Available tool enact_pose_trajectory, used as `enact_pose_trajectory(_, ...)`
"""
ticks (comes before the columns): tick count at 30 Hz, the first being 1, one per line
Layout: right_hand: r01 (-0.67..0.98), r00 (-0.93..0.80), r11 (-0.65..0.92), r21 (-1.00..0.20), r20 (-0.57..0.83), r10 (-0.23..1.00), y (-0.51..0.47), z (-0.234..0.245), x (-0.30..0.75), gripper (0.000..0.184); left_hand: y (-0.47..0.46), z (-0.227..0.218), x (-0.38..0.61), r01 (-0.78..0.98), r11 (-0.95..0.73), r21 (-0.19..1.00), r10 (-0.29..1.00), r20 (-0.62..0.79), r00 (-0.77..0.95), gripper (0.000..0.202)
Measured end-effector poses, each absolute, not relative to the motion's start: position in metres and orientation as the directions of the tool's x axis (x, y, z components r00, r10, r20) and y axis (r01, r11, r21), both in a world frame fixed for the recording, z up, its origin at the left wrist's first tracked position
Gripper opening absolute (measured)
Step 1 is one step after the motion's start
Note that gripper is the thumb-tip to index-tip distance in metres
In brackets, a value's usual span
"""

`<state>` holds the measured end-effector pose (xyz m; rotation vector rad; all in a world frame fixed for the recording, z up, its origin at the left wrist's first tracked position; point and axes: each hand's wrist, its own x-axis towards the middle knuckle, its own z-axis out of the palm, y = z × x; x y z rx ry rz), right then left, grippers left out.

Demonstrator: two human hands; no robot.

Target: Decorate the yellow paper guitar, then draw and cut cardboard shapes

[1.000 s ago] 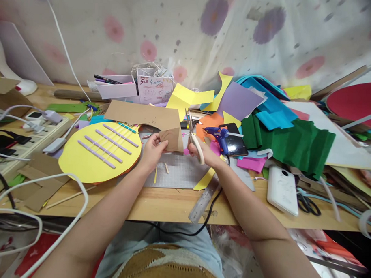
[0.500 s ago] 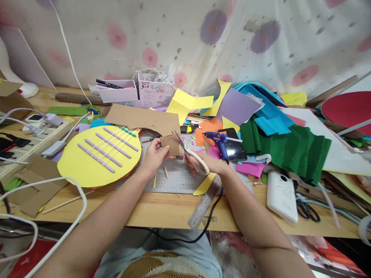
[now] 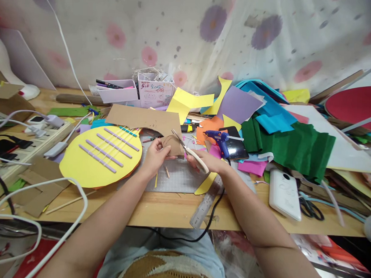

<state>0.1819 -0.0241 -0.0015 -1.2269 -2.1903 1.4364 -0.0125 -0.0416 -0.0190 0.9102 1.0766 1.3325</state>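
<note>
My left hand (image 3: 155,154) pinches a small brown cardboard piece (image 3: 172,146) above the grey cutting mat (image 3: 178,177). My right hand (image 3: 204,160) grips cream-handled scissors (image 3: 191,151), blades pointing up-left with their tips against the cardboard's upper edge. A large brown cardboard sheet (image 3: 143,118) lies just behind the small piece. A yellow paper disc (image 3: 101,156) with lilac sticks glued across it lies left of my left hand.
A blue glue gun (image 3: 219,140) rests on a black phone right of the scissors. A metal ruler (image 3: 205,203) overhangs the table's front edge. Coloured paper and green felt (image 3: 291,144) pile up at right. White cables and a power strip (image 3: 27,129) sit at left.
The scissors have swung from pointing upright to lying tilted up-left, their blades now at the cardboard piece. My left hand has kept hold of the piece.
</note>
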Motion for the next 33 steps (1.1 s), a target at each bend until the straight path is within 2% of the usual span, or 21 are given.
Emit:
enact_pose_trajectory(14,0.492,-0.603,0.102,-0.864,-0.254,0.756,-0.023,0.001,0.187,0.049,-0.043,-0.014,-0.014,-0.284,0.089,0.955,0.993,-0.106,-0.044,0.032)
enact_pose_trajectory(33,0.387,-0.672,-0.037,-0.921,-0.309,0.673,-0.011,-0.008,0.201,0.046,-0.042,-0.019,-0.018,-0.247,0.092,0.965,0.996,-0.089,0.023,0.031)
